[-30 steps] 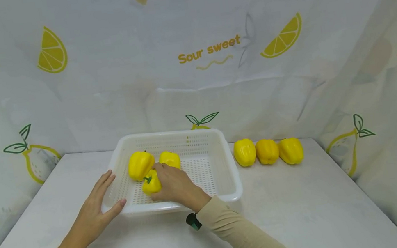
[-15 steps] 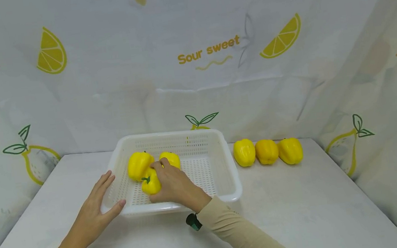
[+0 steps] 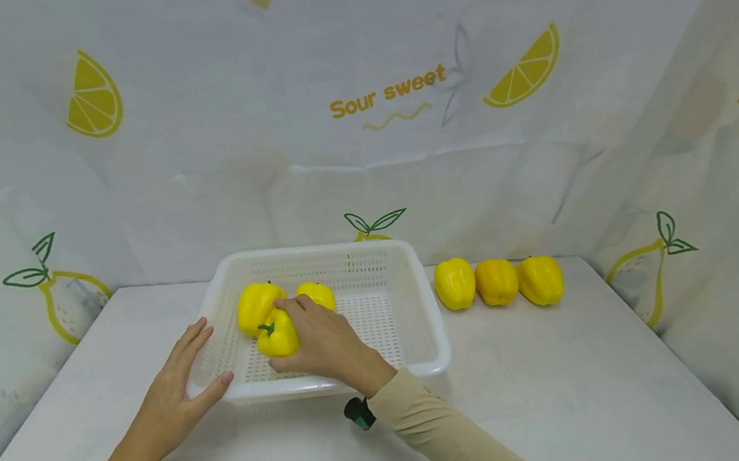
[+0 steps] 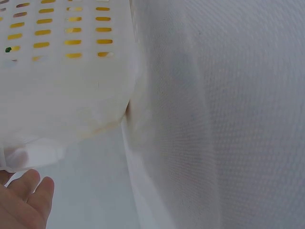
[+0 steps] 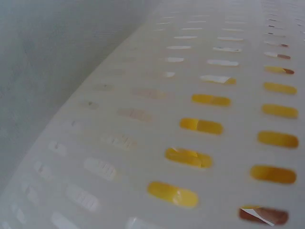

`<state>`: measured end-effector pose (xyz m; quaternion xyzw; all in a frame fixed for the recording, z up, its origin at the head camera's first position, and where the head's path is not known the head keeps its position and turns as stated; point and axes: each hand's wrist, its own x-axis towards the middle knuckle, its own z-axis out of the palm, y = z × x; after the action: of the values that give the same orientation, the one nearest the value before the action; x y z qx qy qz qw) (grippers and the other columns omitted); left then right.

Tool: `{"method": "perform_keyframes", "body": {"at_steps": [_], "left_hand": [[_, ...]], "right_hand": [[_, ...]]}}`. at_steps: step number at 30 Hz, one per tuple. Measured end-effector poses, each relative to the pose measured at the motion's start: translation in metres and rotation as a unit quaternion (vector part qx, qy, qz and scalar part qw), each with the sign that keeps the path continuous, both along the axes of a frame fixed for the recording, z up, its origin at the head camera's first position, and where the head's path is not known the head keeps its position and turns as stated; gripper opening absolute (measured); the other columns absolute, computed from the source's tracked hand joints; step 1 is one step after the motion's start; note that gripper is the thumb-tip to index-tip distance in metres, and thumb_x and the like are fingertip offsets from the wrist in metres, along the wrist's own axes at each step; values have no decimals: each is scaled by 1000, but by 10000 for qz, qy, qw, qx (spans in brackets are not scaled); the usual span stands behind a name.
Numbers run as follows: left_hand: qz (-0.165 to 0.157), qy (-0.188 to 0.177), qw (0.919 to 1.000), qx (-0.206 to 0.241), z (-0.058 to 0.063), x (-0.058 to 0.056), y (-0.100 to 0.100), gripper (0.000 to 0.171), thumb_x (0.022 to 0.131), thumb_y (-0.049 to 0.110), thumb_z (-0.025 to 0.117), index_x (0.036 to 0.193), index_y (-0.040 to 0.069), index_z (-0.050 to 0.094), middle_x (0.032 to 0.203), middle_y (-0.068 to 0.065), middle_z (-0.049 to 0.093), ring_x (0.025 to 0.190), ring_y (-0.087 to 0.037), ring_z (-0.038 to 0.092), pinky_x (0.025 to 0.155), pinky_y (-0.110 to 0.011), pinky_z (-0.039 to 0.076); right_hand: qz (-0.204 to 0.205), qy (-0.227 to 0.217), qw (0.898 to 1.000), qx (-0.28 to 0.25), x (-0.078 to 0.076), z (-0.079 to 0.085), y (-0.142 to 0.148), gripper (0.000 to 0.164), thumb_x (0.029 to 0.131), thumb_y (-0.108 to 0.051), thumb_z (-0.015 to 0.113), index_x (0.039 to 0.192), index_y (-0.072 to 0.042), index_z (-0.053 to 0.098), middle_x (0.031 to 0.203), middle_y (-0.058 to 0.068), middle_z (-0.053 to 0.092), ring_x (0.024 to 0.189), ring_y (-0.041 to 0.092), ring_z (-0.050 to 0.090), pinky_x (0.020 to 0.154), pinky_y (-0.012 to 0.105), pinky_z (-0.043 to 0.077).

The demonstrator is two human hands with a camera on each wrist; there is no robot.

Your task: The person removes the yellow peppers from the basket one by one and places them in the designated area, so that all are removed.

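My right hand [image 3: 324, 340] reaches into a white slotted plastic basket [image 3: 424, 297] and holds a yellow bell pepper [image 3: 277, 335], its green stem facing left. Two more yellow bell peppers lie beyond it in the basket: one large pepper [image 3: 257, 307] at the left, and another pepper [image 3: 317, 295] partly hidden behind my fingers. At the basket's left front corner, my left hand [image 3: 171, 397] has its fingers extended along the rim. The left wrist view catches those fingers [image 4: 40, 195] by the basket's edge. Through the slots, the right wrist view shows yellow pepper skin [image 5: 202, 126].
To the basket's right, a row of three yellow bell peppers [image 3: 496, 282] stands on the white table [image 3: 569, 390]. A white lemon-print curtain [image 3: 225, 125] rises behind the table and along both sides.
The pepper in my right hand has shifted slightly left and away from me, closer to the large pepper. My left hand stays at the basket's corner.
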<state>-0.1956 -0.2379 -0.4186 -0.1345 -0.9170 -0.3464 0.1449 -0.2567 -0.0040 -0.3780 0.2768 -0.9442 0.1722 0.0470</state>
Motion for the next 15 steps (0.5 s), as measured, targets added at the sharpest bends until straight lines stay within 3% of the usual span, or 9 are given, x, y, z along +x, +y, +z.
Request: {"method": "perform_keyframes", "body": {"at_steps": [8,15], "left_hand": [[24,-46,10000,-27,0,0,0,76,91,32,69,153,7,33,163,-17,24,144,-49,27,104,-77,28],[47,-18,10000,-7,1,0,1,76,90,31,69,153,6,34,163,-18,25,145,-50,27,105,-76,28]], "right_hand": [[-105,-144,9995,-243,4,5,9,76,81,-48,74,145,-17,46,136,5,58,96,16,62,78,31,57],[-211,-219,9976,-616,7,6,22,76,80,-46,76,144,-16,47,140,5,56,104,20,64,84,36,57]]}}
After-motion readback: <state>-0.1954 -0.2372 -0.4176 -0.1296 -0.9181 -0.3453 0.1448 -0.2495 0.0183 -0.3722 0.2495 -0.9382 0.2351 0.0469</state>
